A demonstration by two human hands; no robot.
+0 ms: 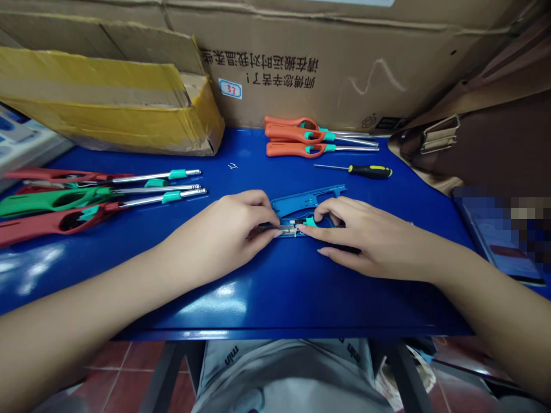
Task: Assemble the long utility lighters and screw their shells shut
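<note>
An opened blue lighter lies on the blue table [275,304] in front of me, its inner parts showing. My left hand [232,229] pinches the left end of the lower casing half [289,233] and the parts in it. With my right hand [365,238], I grip its right side, one fingertip pressed on the inner parts beside the teal trigger [310,222]. The thumb sits apart, below. Just behind lies the other blue casing half [297,203], tilted. My fingers hide both ends of the lower half.
Red and green long-necked lighters [55,201] lie at the left, orange ones [293,150] at the back. A black-and-yellow screwdriver [370,171] lies behind my right hand. Small white bits [233,166] are on the table. A taped carton [129,126] and large cardboard [336,34] stand behind.
</note>
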